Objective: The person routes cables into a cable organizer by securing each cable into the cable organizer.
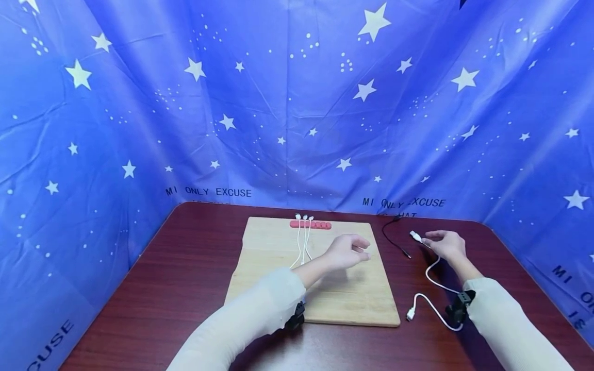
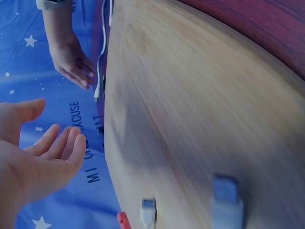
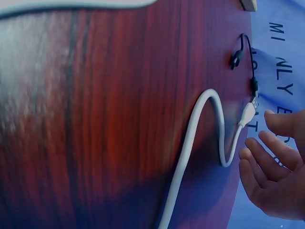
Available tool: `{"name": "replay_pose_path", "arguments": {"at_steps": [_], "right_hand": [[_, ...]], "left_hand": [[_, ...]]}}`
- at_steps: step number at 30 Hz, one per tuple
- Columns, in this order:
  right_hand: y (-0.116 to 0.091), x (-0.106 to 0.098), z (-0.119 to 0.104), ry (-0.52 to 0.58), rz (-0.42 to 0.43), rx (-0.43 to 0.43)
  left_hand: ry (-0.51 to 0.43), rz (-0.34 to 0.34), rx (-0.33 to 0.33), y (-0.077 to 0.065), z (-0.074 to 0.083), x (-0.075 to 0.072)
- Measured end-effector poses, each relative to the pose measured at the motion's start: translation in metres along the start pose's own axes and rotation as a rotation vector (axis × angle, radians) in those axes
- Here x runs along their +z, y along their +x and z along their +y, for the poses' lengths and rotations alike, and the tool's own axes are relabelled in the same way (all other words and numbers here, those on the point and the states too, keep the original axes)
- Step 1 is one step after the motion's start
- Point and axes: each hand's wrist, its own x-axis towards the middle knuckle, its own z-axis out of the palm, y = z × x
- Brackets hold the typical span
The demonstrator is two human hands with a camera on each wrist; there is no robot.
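My left hand [image 1: 345, 251] hovers over the wooden board [image 1: 266, 242], fingers loosely bent and nothing in them. Beyond it, a red cable-clip strip [image 1: 322, 225] lies along the board's far edge. Three white cables [image 1: 306, 233] cross that strip, their plugs at the far side; the left forearm hides their lower lengths. To the right of the board, my right hand [image 1: 447, 245] is beside the USB plug [image 1: 415, 237] of a loose white cable [image 1: 429, 278]. In the right wrist view its relaxed fingers [image 3: 257, 160] stand apart from that plug.
A short black cable [image 1: 394, 239] lies between the board and the right hand. The white cable's other plug [image 1: 410, 314] rests near the board's front right corner. A blue star-patterned curtain [image 1: 287, 103] rises behind the dark red table [image 1: 162, 288].
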Motion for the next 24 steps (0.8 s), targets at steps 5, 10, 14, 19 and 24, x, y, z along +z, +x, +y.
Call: {"name": "replay_pose_path", "arguments": {"at_steps": [5, 10, 14, 19, 24], "right_hand": [[0.003, 0.0, 0.005, -0.008, -0.051, 0.025], [0.005, 0.001, 0.007, -0.019, -0.066, 0.024], [0.004, 0.005, 0.005, -0.027, -0.068, -0.013], [0.003, 0.008, 0.003, -0.036, -0.075, -0.023], [0.001, 0.009, 0.005, -0.052, -0.095, 0.006]], "left_hand": [[-0.024, 0.01, -0.018, 0.007, 0.001, 0.01], [-0.094, 0.02, -0.084, 0.012, 0.002, 0.021], [-0.126, 0.045, -0.125, 0.014, 0.002, 0.028], [-0.141, 0.066, -0.148, 0.015, 0.0, 0.031], [-0.149, 0.072, -0.166, 0.017, -0.003, 0.029]]}}
